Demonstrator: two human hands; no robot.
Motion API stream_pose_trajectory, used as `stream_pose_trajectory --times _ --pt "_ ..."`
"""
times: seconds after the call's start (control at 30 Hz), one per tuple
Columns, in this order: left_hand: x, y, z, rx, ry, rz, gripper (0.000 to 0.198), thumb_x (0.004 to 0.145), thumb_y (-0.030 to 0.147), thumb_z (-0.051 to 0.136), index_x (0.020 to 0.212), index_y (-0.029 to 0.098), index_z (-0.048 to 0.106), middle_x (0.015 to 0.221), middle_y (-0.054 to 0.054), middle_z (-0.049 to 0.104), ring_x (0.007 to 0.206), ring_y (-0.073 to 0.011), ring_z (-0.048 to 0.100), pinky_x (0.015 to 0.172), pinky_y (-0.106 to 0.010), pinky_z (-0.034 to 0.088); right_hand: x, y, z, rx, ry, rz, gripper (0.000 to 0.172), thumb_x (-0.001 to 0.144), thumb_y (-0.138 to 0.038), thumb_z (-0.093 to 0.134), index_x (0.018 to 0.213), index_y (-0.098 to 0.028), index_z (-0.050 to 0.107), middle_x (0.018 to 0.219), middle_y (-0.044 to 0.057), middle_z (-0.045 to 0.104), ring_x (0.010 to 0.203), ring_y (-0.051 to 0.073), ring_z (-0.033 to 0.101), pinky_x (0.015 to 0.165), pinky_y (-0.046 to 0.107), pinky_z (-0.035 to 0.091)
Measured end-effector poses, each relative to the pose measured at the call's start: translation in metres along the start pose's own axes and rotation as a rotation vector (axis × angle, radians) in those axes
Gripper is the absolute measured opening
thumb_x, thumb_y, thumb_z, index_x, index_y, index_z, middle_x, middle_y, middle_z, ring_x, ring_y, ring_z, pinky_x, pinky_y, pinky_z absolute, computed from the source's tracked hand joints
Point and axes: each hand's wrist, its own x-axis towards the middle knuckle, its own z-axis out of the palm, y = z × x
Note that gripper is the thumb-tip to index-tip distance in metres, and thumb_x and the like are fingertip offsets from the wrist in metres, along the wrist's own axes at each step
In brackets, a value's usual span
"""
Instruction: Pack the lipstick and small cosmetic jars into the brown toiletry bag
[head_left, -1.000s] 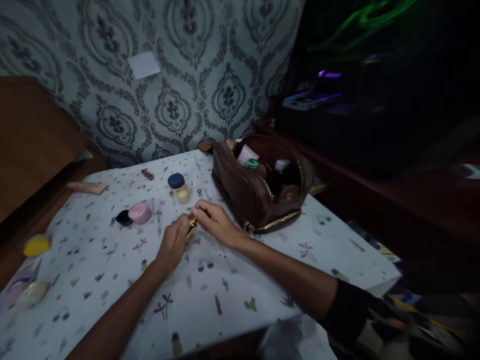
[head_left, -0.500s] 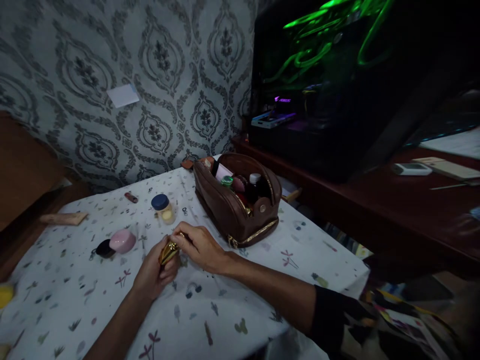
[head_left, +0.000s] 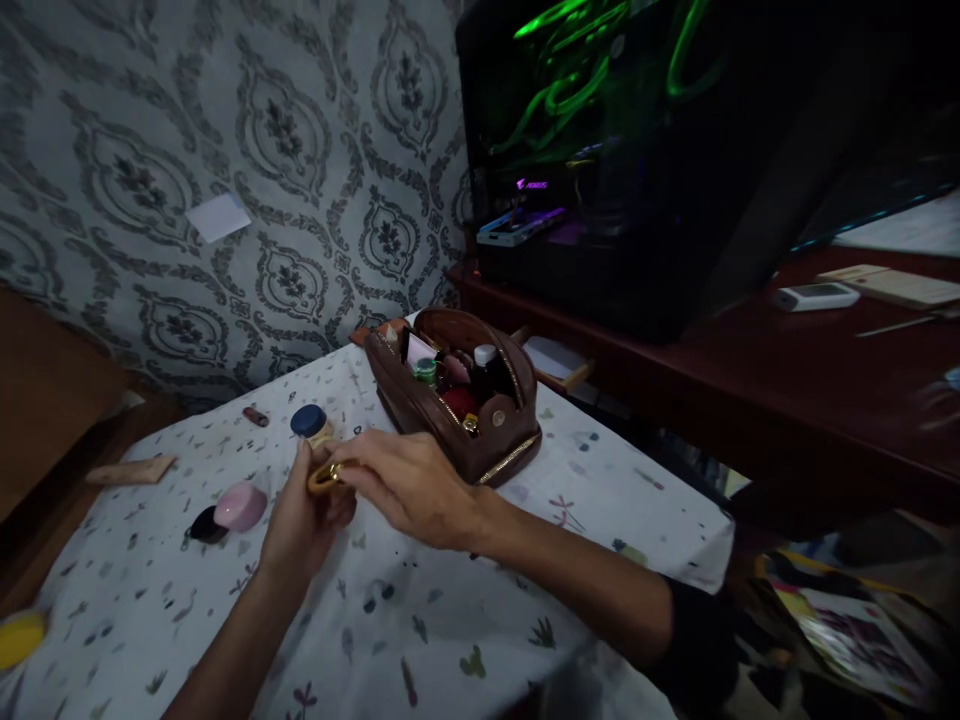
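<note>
A small shiny gold object (head_left: 324,481), its kind not clear, sits between my two hands. My left hand (head_left: 289,520) is closed around its lower part, and the fingertips of my right hand (head_left: 420,490) pinch its upper right side. Just behind them stands a jar with a blue lid (head_left: 307,420), partly hidden by my fingers. To the right, a brown zippered cosmetic bag (head_left: 491,455) lies open, with several bottles and small items inside. A pink rounded object (head_left: 241,507) touches a black piece (head_left: 208,525) left of my left hand.
A white patterned cloth (head_left: 420,640) covers the table. A small dark reddish tube (head_left: 255,416) and a flat tan piece (head_left: 131,470) lie farther left; a yellow round thing (head_left: 21,640) is at the left edge. A dark computer case (head_left: 577,270) stands on the reddish desk (head_left: 847,390) at right.
The view has shifted slightly. My right hand has turned over the gold object, which has tilted so that a rounder, yellower end faces me. Both hands still hold it.
</note>
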Motion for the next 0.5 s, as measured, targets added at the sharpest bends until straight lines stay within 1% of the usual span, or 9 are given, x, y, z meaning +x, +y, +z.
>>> stream_pose_trajectory --times 0.03,0.1,0.17,0.23,0.27,0.3,0.33,0.4,0.5 --pt "0.000 0.004 0.008 0.074 -0.008 0.103 0.053 0.083 0.071 0.060 0.077 0.018 0.054 0.051 0.007 0.043 0.042 -0.0069 0.034 0.040 -0.017 0.031 0.000 -0.001 -0.012 0.034 0.087 -0.005 0.020 0.105 -0.027 0.041 0.106 -0.018 0.059 0.097 0.005 0.070 0.083 0.013 0.066 0.075 0.024 0.048" --pt "0.001 0.011 0.022 0.345 -0.021 0.347 0.046 0.092 0.063 0.053 0.089 0.018 0.060 0.066 0.002 0.055 0.055 -0.0103 0.048 0.050 -0.021 0.040 -0.001 0.002 -0.037 0.060 0.260 0.051 0.019 0.105 -0.027 0.041 0.105 -0.019 0.058 0.093 0.004 0.069 0.079 0.012 0.065 0.074 0.024 0.048" --pt "0.003 0.016 0.037 0.716 -0.052 0.661 0.033 0.099 0.048 0.048 0.099 0.019 0.063 0.085 -0.003 0.063 0.075 -0.0145 0.058 0.066 -0.026 0.048 -0.001 0.009 -0.059 0.055 0.406 0.186 0.020 0.105 -0.032 0.041 0.103 -0.020 0.057 0.081 0.000 0.064 0.069 0.011 0.061 0.067 0.023 0.047" --pt "0.007 0.019 0.051 1.052 -0.124 1.006 0.023 0.101 0.033 0.047 0.108 0.019 0.063 0.102 -0.007 0.066 0.096 -0.0195 0.060 0.085 -0.033 0.050 -0.002 0.019 -0.076 0.041 0.484 0.299 0.022 0.105 -0.037 0.041 0.101 -0.022 0.056 0.071 -0.003 0.057 0.061 0.011 0.058 0.062 0.024 0.045" --pt "0.009 0.019 0.057 1.186 -0.174 1.162 0.022 0.100 0.028 0.048 0.112 0.018 0.063 0.109 -0.009 0.066 0.105 -0.0221 0.060 0.092 -0.037 0.048 -0.003 0.025 -0.083 0.028 0.487 0.330 0.023 0.105 -0.039 0.042 0.100 -0.022 0.056 0.068 -0.004 0.056 0.059 0.011 0.057 0.060 0.024 0.045" --pt "0.011 0.019 0.063 1.300 -0.222 1.290 0.023 0.099 0.025 0.050 0.116 0.017 0.062 0.115 -0.011 0.066 0.112 -0.0245 0.058 0.097 -0.041 0.047 -0.004 0.030 -0.089 0.008 0.466 0.348 0.022 0.104 -0.039 0.042 0.100 -0.022 0.056 0.068 -0.004 0.056 0.058 0.011 0.057 0.060 0.024 0.044" --pt "0.013 0.019 0.068 1.393 -0.256 1.385 0.024 0.098 0.023 0.052 0.119 0.016 0.061 0.118 -0.013 0.066 0.116 -0.0266 0.057 0.100 -0.043 0.046 -0.005 0.035 -0.094 -0.018 0.428 0.353 0.021 0.104 -0.038 0.043 0.099 -0.021 0.056 0.068 -0.004 0.056 0.059 0.012 0.057 0.061 0.024 0.043" --pt "0.017 0.017 0.074 1.510 -0.277 1.490 0.027 0.096 0.019 0.055 0.121 0.012 0.060 0.120 -0.017 0.065 0.118 -0.0294 0.058 0.099 -0.044 0.046 -0.007 0.042 -0.103 -0.081 0.324 0.344 0.018 0.103 -0.034 0.045 0.097 -0.020 0.056 0.069 -0.004 0.058 0.060 0.012 0.057 0.062 0.025 0.042" --pt "0.020 0.014 0.074 1.520 -0.279 1.535 0.028 0.094 0.014 0.056 0.121 0.010 0.060 0.117 -0.018 0.067 0.115 -0.0302 0.060 0.095 -0.044 0.049 -0.009 0.048 -0.113 -0.130 0.146 0.290 0.016 0.102 -0.029 0.048 0.092 -0.020 0.058 0.071 -0.003 0.060 0.063 0.012 0.056 0.063 0.025 0.039"
